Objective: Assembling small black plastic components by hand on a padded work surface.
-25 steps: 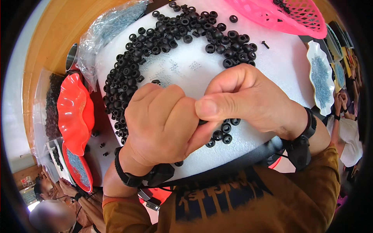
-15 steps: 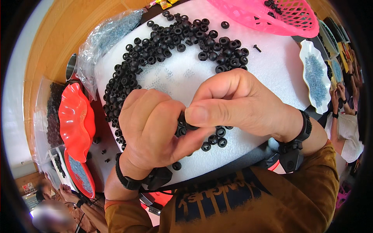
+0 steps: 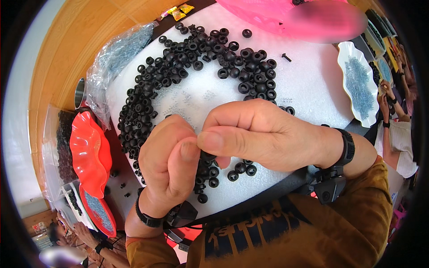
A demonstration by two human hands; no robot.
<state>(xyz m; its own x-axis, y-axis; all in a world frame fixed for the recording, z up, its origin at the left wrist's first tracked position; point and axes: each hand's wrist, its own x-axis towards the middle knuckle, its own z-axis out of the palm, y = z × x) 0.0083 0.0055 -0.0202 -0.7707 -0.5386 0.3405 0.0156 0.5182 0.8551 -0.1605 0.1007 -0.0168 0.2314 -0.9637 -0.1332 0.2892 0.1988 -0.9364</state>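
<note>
my left hand (image 3: 167, 161), right hand (image 3: 263, 139): thumb tips close together; cannot tell what either grip holds. nearest black ring-shaped pieces (image 3: 214, 172) at five o'clock from thumbs, nearer right hand, no clear long axis.

Wood-grain surface (image 3: 76, 44) upper left, orange-brown; wall or furniture, can't tell. Pale, plain strip (image 3: 20, 134) at far left. Dark table (image 3: 123, 167) mid-frame, mostly under white sheet (image 3: 315, 80). Brown wood (image 3: 38, 221) lower left. Bright light, soft shadow on sheet's right side.
</note>
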